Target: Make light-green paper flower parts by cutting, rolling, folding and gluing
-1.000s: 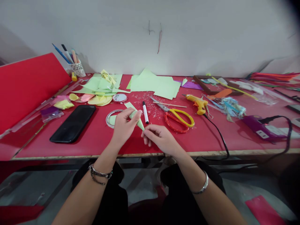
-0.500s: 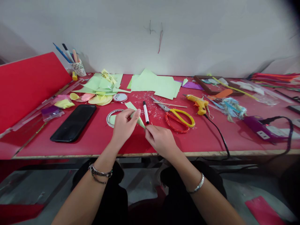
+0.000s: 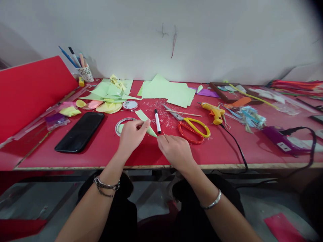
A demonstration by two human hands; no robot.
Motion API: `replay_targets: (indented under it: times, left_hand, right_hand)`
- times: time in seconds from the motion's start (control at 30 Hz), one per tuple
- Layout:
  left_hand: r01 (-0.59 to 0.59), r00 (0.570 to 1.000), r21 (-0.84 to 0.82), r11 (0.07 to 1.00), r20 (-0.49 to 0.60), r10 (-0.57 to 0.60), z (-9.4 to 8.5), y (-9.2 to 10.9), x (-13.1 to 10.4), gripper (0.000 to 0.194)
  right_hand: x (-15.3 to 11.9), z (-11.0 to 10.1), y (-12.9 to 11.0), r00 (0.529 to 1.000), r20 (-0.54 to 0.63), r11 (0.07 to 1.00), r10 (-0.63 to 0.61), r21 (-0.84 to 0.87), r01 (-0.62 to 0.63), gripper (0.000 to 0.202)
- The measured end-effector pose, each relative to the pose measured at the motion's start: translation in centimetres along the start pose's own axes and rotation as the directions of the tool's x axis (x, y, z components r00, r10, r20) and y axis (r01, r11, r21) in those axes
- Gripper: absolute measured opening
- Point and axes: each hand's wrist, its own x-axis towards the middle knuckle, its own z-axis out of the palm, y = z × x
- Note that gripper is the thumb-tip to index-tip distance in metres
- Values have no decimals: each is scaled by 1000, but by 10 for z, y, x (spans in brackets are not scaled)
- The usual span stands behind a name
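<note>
The left hand pinches a pale-green tapering paper strip; the right hand has fingers curled at its pointed tip, whether gripping cannot be told. Just beyond the grip lies a black-capped white marker; rightward, metal scissors with red-and-yellow handles.

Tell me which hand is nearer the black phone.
Left. The left hand, holding green paper, is to the right of the phone, apart from it; the right hand is farther right, at the paper's pointed tip.

The right hand has rolled — its back now uppermost — at the tip of the green paper.
</note>
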Motion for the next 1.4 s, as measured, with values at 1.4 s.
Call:
replay_targets:
  times: [1.4]
  left_hand:
    - [74, 976, -767, 638, 186, 110, 24, 23, -18, 56]
  right_hand:
    - [6, 3, 2, 942, 272, 584, 195, 740, -334, 23]
